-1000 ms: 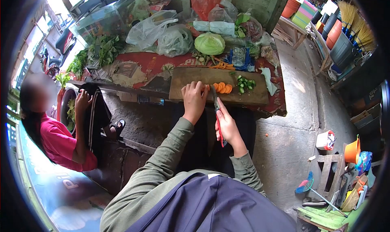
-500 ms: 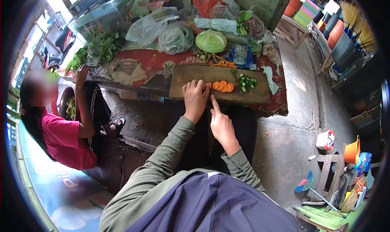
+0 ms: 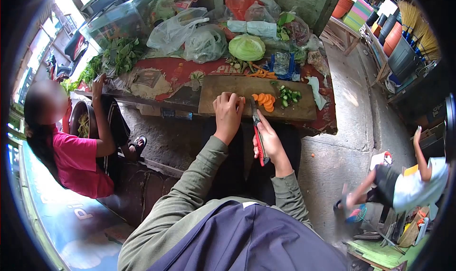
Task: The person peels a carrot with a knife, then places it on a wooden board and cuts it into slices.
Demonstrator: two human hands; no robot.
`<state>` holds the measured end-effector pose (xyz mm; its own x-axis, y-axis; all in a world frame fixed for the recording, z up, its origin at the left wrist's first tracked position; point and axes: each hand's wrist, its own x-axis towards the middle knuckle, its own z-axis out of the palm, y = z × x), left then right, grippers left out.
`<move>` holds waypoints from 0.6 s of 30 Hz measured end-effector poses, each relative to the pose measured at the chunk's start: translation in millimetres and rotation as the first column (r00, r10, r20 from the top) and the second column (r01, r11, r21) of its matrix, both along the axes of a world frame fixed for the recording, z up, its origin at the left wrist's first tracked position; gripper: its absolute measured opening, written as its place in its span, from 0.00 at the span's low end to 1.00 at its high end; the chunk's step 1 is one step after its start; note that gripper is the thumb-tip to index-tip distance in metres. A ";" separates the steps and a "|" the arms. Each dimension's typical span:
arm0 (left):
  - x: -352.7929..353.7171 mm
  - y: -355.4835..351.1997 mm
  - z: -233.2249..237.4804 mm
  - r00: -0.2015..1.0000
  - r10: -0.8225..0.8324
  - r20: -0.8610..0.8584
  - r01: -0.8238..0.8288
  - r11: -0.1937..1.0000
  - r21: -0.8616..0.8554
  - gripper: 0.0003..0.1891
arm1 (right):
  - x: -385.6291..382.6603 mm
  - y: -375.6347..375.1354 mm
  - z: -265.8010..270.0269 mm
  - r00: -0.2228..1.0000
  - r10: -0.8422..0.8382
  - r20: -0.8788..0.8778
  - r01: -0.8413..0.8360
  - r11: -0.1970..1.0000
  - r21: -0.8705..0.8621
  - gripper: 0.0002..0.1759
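My left hand (image 3: 228, 115) is closed at the front of the wooden cutting board (image 3: 223, 85), its fingers curled over a carrot (image 3: 243, 100) that shows only a small orange end. In my right hand (image 3: 270, 143) is a knife (image 3: 258, 135) with a red and grey handle, its dark blade pointing away from me over the board. The blade lies between the carrot and a row of carrot slices (image 3: 264, 100). Chopped green pieces (image 3: 289, 96) lie to the right of the slices. Carrot strips (image 3: 261, 74) sit beyond the board.
A cabbage (image 3: 246, 48), plastic bags (image 3: 204, 43) and leafy greens (image 3: 121, 55) crowd the back of the table. A person in a pink shirt (image 3: 80, 161) sits at left beside a bowl (image 3: 83, 121). Another person (image 3: 420, 188), blurred, is at right near brooms and tools.
My right hand has turned and drawn back slightly, so the knife's red handle now shows. The carrot slices have shifted right, away from the carrot. A person has come into view at right.
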<state>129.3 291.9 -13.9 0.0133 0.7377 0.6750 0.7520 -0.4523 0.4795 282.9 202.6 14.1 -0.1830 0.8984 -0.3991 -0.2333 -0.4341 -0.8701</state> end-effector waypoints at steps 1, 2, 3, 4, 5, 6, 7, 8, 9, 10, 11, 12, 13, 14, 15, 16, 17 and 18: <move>-0.5 0.2 -0.8 1.000 -0.005 -0.001 0.005 1.000 -0.015 0.08 | -0.2 -1.2 2.9 0.999 -0.001 0.032 0.001 1.000 -0.007 0.29; -0.7 0.7 -1.3 1.000 -0.009 -0.002 0.009 1.000 -0.029 0.08 | -2.1 -3.3 5.9 0.999 -0.001 0.032 0.001 1.000 -0.007 0.29; -0.6 0.9 -1.8 1.000 -0.009 -0.002 0.009 1.000 -0.030 0.08 | -6.0 -6.5 9.2 0.962 -0.001 0.271 -0.017 0.998 0.065 0.30; -0.8 1.2 -2.1 1.000 -0.013 0.001 0.013 0.999 -0.037 0.07 | -11.5 -9.2 16.5 0.870 -0.019 0.494 -0.052 0.990 0.130 0.30; -1.3 1.4 -2.4 1.000 -0.017 0.002 0.017 0.999 -0.044 0.07 | -16.7 -12.4 26.4 0.763 -0.022 0.646 -0.102 0.983 0.153 0.31; -1.6 1.3 -2.7 1.000 -0.016 0.002 0.016 0.999 -0.044 0.07 | -20.6 -13.9 20.5 0.763 -0.020 0.646 -0.103 0.983 0.152 0.31; -1.8 1.1 -3.0 1.000 -0.019 0.001 0.019 0.999 -0.048 0.07 | -24.4 -16.4 11.1 0.625 -0.128 0.770 -0.177 0.937 0.300 0.31; -1.9 1.1 -3.2 1.000 -0.023 0.001 0.023 0.998 -0.051 0.07 | -27.6 -18.6 3.8 0.471 -0.259 0.843 -0.275 0.865 0.419 0.32; -1.7 1.1 -2.7 1.000 -0.023 0.001 0.023 0.998 -0.051 0.07 | -32.3 -21.7 12.0 0.484 -0.237 0.842 -0.265 0.878 0.400 0.32; -1.6 1.0 -2.4 1.000 -0.021 -0.001 0.021 0.999 -0.050 0.07 | -34.4 -23.0 12.3 0.485 -0.237 0.842 -0.265 0.878 0.399 0.32; -1.6 0.9 -2.0 1.000 -0.019 -0.002 0.019 0.999 -0.050 0.07 | -35.8 -24.2 12.1 0.472 -0.238 0.849 -0.271 0.877 0.397 0.33; -1.8 0.7 -1.5 1.000 -0.019 -0.002 0.019 0.999 -0.050 0.07 | -36.7 -24.6 12.3 0.459 -0.241 0.855 -0.277 0.876 0.395 0.34; -1.9 0.2 -0.9 1.000 -0.019 -0.004 0.019 0.999 -0.049 0.07 | -37.2 -24.6 13.6 0.460 -0.240 0.855 -0.277 0.876 0.395 0.34; -2.0 0.0 -0.6 1.000 -0.019 -0.005 0.019 0.999 -0.048 0.07 | -37.6 -24.4 15.3 0.464 -0.212 0.860 -0.275 0.888 0.368 0.34; -1.8 0.1 -0.7 1.000 -0.020 -0.006 0.020 0.999 -0.049 0.07 | -37.9 -23.7 16.6 0.467 -0.185 0.864 -0.274 0.900 0.341 0.34; -1.8 0.1 -0.8 1.000 -0.021 -0.004 0.021 0.998 -0.051 0.07 | -38.9 -22.6 17.2 0.468 -0.184 0.865 -0.274 0.900 0.340 0.34; -1.9 0.3 -0.9 1.000 -0.021 -0.002 0.021 0.998 -0.052 0.07 | -40.5 -20.7 17.8 0.472 -0.168 0.866 -0.257 0.913 0.318 0.33; -2.1 -0.2 -0.3 1.000 -0.020 -0.002 0.020 0.998 -0.054 0.07 | -41.5 -19.3 18.1 0.476 -0.151 0.866 -0.241 0.925 0.294 0.32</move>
<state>127.2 291.7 -14.3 0.0301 0.7727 0.6341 0.7446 -0.4406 0.5015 241.4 183.2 32.2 0.0339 0.9979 -0.0559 0.7295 -0.0629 -0.6811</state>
